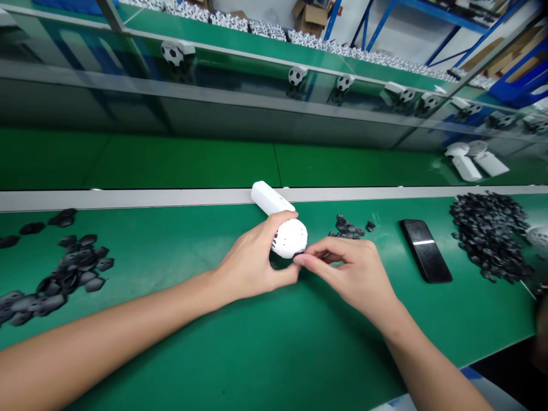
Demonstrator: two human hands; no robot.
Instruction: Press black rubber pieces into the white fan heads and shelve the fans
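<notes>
A white ball-shaped part [290,238] joined to a white rectangular block [270,198] lies over the middle of the green table. My left hand [257,260] is wrapped round the ball's left side, thumb below and fingers above. My right hand [349,274] pinches a small black piece [298,255] against the ball's lower right edge. The ball's face is white with small dark holes, and dark marks show at its left side. Just beyond my right hand lies a small group of black pieces [347,228].
Black pieces [79,265] are scattered at the left. A black phone [426,251] and a large heap of black pieces [490,234] lie at the right. Beyond the table's pale rail [128,200], soccer-ball units [172,53] stand on a ledge, with white units [466,165] below.
</notes>
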